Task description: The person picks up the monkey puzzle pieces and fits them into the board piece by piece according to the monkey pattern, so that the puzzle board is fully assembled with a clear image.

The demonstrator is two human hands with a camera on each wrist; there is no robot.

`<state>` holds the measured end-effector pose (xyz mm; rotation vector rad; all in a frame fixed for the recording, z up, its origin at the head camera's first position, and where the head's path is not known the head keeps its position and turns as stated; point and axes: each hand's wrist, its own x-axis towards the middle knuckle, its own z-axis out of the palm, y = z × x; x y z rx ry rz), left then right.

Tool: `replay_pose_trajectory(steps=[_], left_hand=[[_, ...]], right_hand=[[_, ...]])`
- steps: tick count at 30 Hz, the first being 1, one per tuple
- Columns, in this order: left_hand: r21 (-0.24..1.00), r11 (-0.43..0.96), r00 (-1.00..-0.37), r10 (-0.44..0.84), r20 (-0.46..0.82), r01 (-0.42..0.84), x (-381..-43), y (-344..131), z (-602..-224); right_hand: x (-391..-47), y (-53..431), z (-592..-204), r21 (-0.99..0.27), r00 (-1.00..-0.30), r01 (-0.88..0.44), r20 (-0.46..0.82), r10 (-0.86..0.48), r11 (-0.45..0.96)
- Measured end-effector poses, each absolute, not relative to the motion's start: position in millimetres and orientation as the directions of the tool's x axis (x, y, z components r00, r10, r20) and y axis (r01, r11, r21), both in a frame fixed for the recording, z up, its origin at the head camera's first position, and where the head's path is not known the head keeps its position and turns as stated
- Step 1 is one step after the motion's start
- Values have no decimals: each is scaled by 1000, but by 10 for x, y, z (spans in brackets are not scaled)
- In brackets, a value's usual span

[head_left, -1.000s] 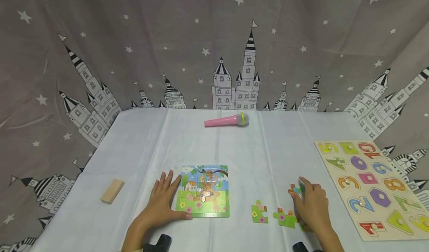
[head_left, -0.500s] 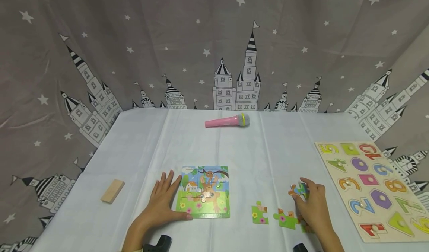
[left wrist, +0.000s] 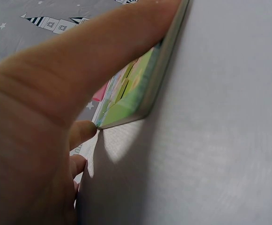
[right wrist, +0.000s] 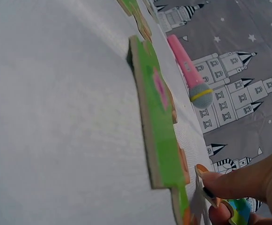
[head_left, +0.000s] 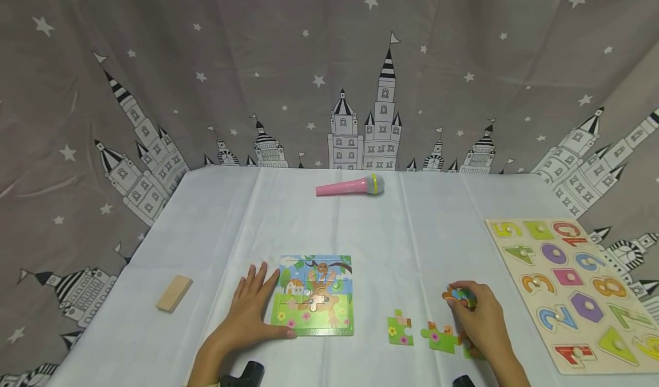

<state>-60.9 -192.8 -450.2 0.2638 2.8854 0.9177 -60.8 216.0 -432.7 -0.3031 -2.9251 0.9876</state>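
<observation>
On white surface (head_left: 370, 232) before castle-print curtain (head_left: 231, 50), touched picture puzzle (head_left: 314, 295) with outspread left grip (head_left: 249, 318), pinched loose piece (head_left: 460, 296) in right grip (head_left: 482, 317).

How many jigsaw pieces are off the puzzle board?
4: one piece in the right hand; a second piece nearest the puzzle board; a third piece right of it; a fourth piece partly hidden by that hand, which may cover more.

Nos. 1–10 (head_left: 574, 353) on wood bd. (head_left: 562, 296)
</observation>
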Motion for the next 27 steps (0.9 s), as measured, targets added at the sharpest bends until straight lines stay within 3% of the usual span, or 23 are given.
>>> replay_pose_trajectory(steps=[12,27], left_hand=[[579,802,-979,201,-34,145,-610,-1929,-4527],[578,802,-978,207,-27,153,-615,-1932,-4514]], right_hand=[[-580,2148,-4331,-640,-967,198,-5,254,742],[-591,1937,-4312,-746,-960,247,-103,259,619]])
